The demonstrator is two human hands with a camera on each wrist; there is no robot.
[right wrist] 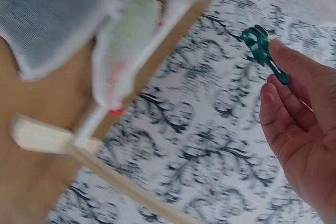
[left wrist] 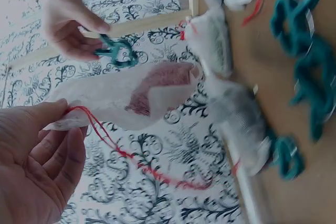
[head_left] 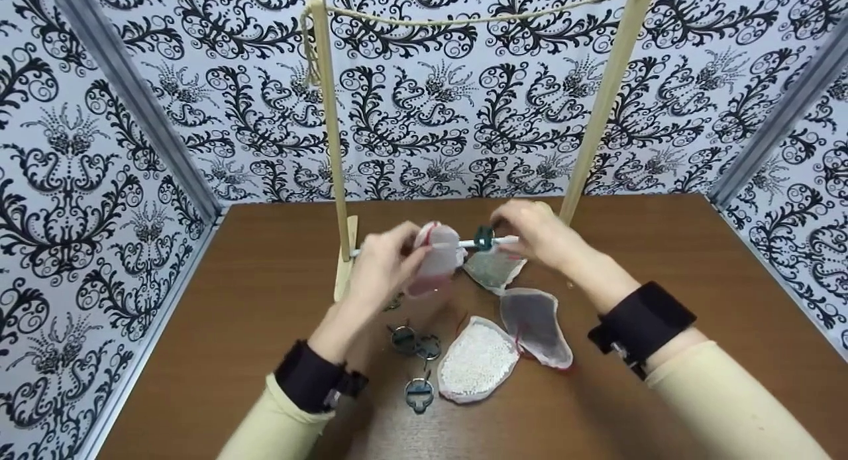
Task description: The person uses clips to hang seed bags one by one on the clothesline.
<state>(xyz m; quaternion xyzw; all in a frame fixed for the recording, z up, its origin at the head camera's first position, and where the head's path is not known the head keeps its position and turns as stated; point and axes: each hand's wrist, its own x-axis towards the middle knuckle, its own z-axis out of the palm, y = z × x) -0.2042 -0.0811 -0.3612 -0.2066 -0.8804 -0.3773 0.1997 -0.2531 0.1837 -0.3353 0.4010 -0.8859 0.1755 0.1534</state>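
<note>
My left hand (head_left: 387,258) pinches the gathered top of a white mesh pouch (left wrist: 115,98) between thumb and fingers. A red drawstring (left wrist: 126,154) dangles from the pouch, and pinkish-red contents show through its far end. Opposite, my right hand (right wrist: 302,114) holds a dark green plastic clip (right wrist: 260,48) by its handles, between thumb and fingers. In the head view the clip overlaps a white rod (head_left: 468,244) low across the wooden stand. On the table behind and below the hands lie a greenish pouch (head_left: 497,269), a dark-filled pouch (head_left: 533,324) and a pouch of white beads (head_left: 478,362).
Several green clips, one nearest (head_left: 419,394), lie left of the bead pouch. A wooden stand rises at the back, with a left post (head_left: 329,128), a right post (head_left: 604,109) and a rope (head_left: 477,20) strung between their tops. Patterned walls (head_left: 437,115) enclose the brown table (head_left: 649,354).
</note>
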